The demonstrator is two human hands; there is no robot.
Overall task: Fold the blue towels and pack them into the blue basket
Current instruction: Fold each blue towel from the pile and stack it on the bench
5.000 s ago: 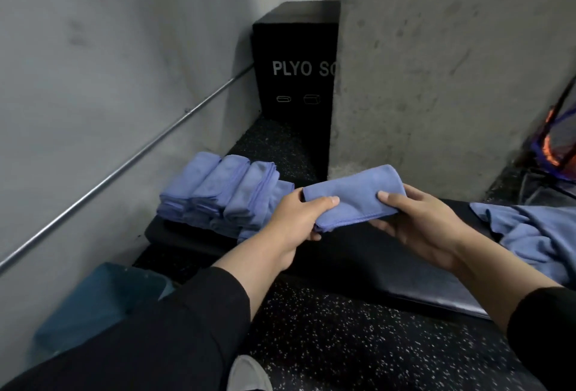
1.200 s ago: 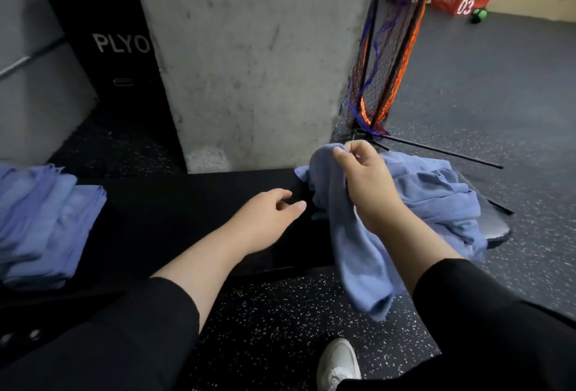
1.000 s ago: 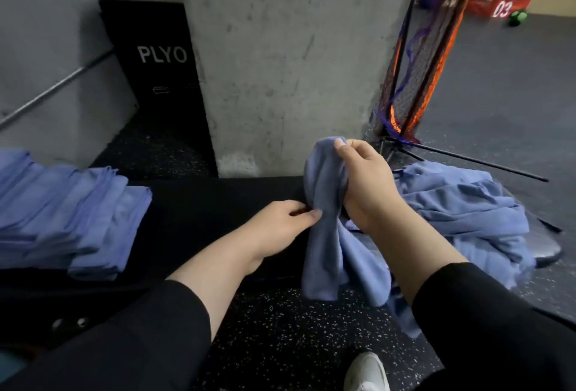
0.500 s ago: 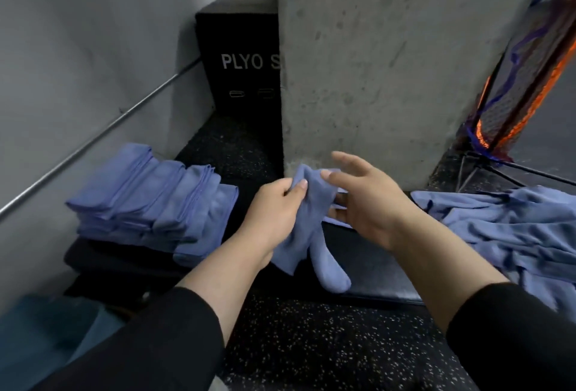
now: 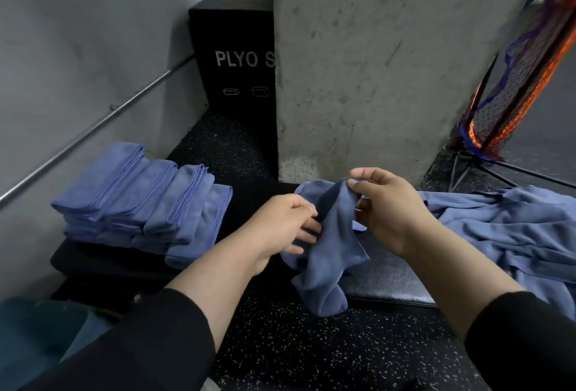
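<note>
I stand over a long black padded bench (image 5: pixel 386 284) that runs across a dark rubber floor (image 5: pixel 311 350) flecked with white. A bare concrete pillar (image 5: pixel 374 63) rises just behind the bench, and to its left a black box (image 5: pixel 232 57) printed "PLYO S" stands in the corner, its lettering cut off by the pillar. A metal rail (image 5: pixel 93 128) slants along the grey wall on the left. At the right edge a folded orange and blue net (image 5: pixel 517 78) leans on thin black legs.

At the bottom left corner a blue-green shape, perhaps the blue basket (image 5: pixel 34 337), is partly covered by my sleeve and too dim to make out well. The loose heap of towels (image 5: pixel 505 228) runs out of view on the right.

My left hand (image 5: pixel 280 228) reaches in from the left, fingers curled into the hanging blue towel (image 5: pixel 327 253); their tips are hidden by the cloth. My right hand (image 5: pixel 389 213) is raised beside it, thumb and forefinger pinching the towel's top edge, so the cloth droops over the front of the bench. The folded towels (image 5: pixel 140 200) lie stacked on the bench's left end, well apart from my hands.
</note>
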